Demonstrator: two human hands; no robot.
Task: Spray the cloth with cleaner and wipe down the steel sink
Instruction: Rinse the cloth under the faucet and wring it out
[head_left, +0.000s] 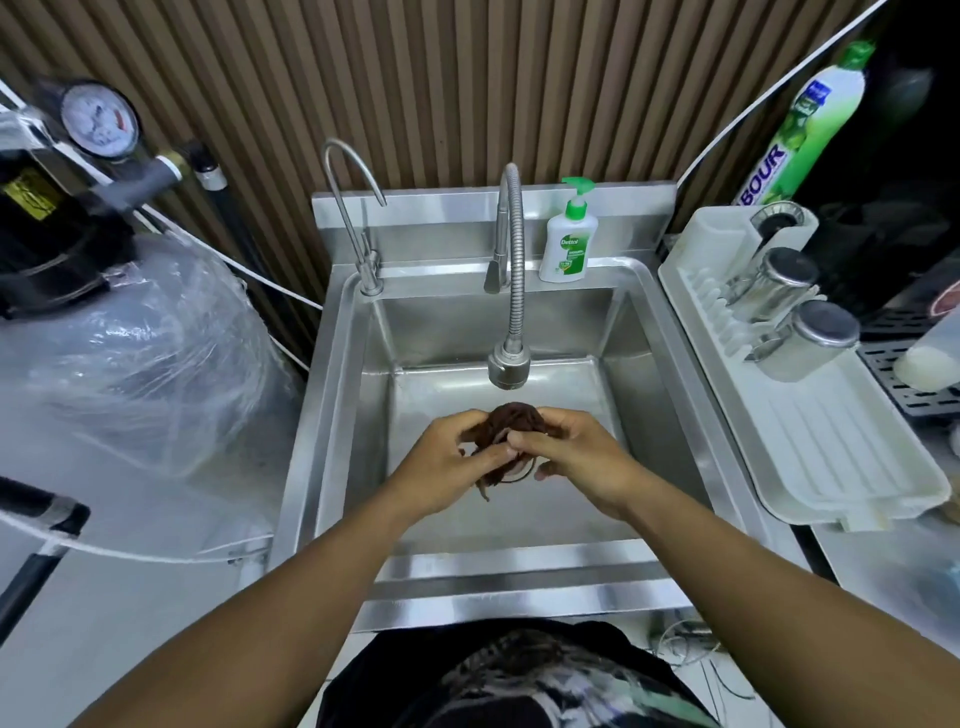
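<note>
A dark brown cloth (511, 423) is bunched up between both of my hands, held over the basin of the steel sink (337, 374). My left hand (447, 462) grips it from the left and my right hand (576, 452) from the right, fingers curled into the fabric. A loose end of the cloth hangs down below my fingers. The flexible steel faucet (511, 364) ends just above and behind the cloth. No water is visible running from it.
A white and green soap pump bottle (569, 244) stands on the sink's back ledge beside a thin gooseneck tap (353, 208). A white dish rack (810, 415) with steel cups sits right; a green cleaner bottle (810, 124) behind it. A plastic-wrapped tank (140, 353) stands left.
</note>
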